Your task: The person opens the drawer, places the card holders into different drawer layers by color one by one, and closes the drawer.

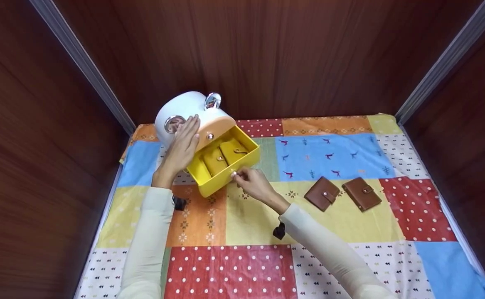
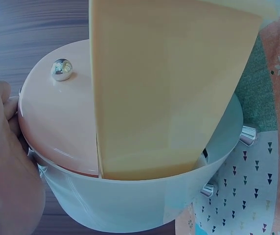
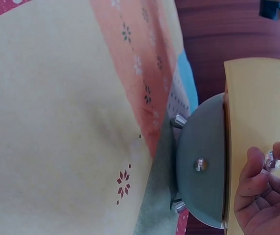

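A white rounded storage box [image 1: 186, 104] with a peach front panel stands at the back left, its yellow drawer [image 1: 214, 185] pulled out. Two mustard-yellow wallets [image 1: 215, 161] with snap straps lie inside the drawer. My left hand [image 1: 182, 145] rests on the box beside the peach panel [image 2: 61, 122], fingers straight. At the drawer's front, my right hand [image 1: 254, 182] pinches the small silver knob [image 3: 271, 160] between thumb and finger. In the left wrist view the drawer [image 2: 174, 93] juts out from the box and its contents are hidden.
Two brown wallets [image 1: 322, 193] with snap straps lie on the patchwork cloth [image 1: 259, 224], right of the drawer. Dark wood-look panels [image 1: 267, 58] wall in the table at the back and both sides. A chrome loop [image 1: 212, 101] tops the box.
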Tool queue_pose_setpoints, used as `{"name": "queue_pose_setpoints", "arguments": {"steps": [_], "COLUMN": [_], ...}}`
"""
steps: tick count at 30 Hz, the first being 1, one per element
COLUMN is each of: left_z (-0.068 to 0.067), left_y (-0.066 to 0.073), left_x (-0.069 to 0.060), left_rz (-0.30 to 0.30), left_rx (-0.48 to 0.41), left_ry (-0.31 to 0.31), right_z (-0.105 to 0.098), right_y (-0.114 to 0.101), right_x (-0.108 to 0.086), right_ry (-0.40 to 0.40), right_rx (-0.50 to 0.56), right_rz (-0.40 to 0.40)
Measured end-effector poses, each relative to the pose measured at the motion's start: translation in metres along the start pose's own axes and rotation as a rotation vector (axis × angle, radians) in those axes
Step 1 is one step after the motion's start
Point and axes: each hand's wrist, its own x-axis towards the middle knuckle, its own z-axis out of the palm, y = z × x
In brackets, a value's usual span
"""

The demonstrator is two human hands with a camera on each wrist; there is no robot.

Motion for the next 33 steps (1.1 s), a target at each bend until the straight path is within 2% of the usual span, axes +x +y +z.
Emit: {"name": "queue_pose_setpoints", "arguments": {"steps": [11,19,27,33], "left_z": [0.000,0.001,0.000,-0.001], "left_y": [0.000,-0.001,0.000,0.001], "left_x": [0.001,0.000,0.000,0.000], "left_rz": [-0.004,0.007,-0.012,-0.028], "left_rx": [-0.002,-0.002,-0.002,0.006], "left_ry": [-0.007,0.003,-0.012,-0.023], "right_z": [0.000,0.000,0.003,0.008], "right_y": [-0.002,-0.002,-0.004,-0.006], "right_x": [0.009,0.018,0.028,0.036], "right_ry": [0.034,0.016,-0.019,-0.016], "right_rx": [-0.027,-0.049,-0.049,-0.051], "right_rz": [0.038,0.042,0.046,0.049]}}
